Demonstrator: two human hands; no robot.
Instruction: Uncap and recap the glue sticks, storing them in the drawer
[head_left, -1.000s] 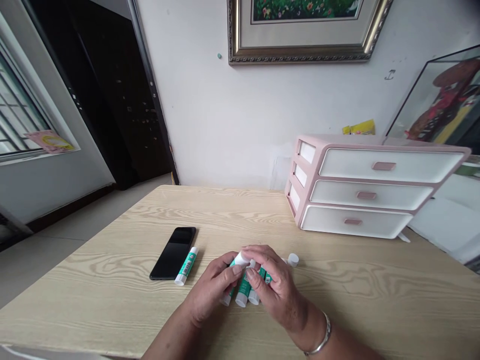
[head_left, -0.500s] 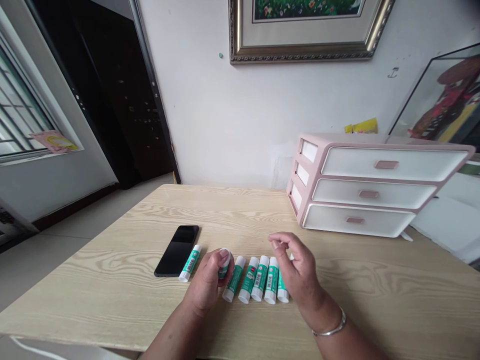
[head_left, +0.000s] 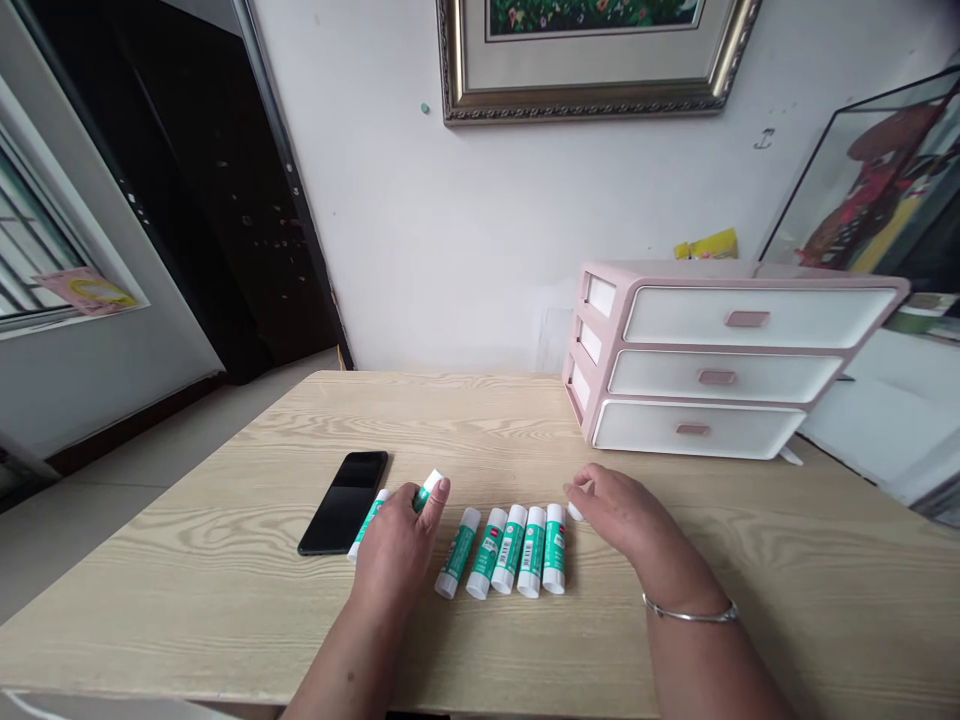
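My left hand [head_left: 397, 535] is closed around a glue stick [head_left: 426, 494] with a green label, its white end pointing up and away past my thumb. Partly behind that hand, another glue stick [head_left: 366, 527] lies against the phone's right edge. Between my hands several glue sticks [head_left: 508, 550] lie side by side on the table. My right hand [head_left: 611, 508] rests low over the table, just right of this row, its fingers curled together. A small white piece [head_left: 576, 511] shows at its fingertips; whether it is a cap or a stick's end is hidden.
A black phone [head_left: 344, 503] lies on the left of the wooden table [head_left: 420, 410]. At the back right stands a pink-and-white drawer unit [head_left: 720, 375] with a yellow packet [head_left: 706, 245] at its top. A framed picture [head_left: 592, 105] hangs on the wall behind.
My left hand has moved left and turned palm down with its glue stick. My right hand has shifted right and lowered beside the row, uncovering the rightmost stick. The view has shifted slightly.
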